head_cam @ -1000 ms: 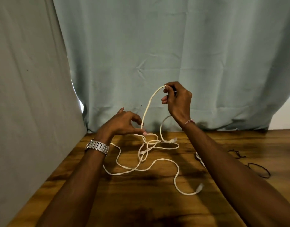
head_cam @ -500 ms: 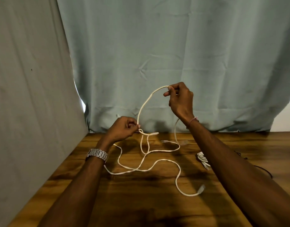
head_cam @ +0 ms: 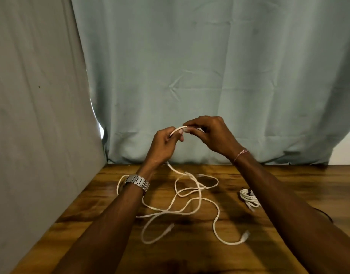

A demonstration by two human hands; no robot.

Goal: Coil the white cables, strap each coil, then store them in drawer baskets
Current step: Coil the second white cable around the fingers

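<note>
Both hands — left hand, right hand — are pinching the long white cable; its tangled slack at 6 o'clock is risking a knot.

I am at what looks like a makeshift work corner in a home. In front of me is a wooden table with a dark, glossy grain. A pale green curtain hangs in creased folds right behind the table, and a grey cloth hangs along the table's left edge. Daylight shows through the gap between them.
</note>
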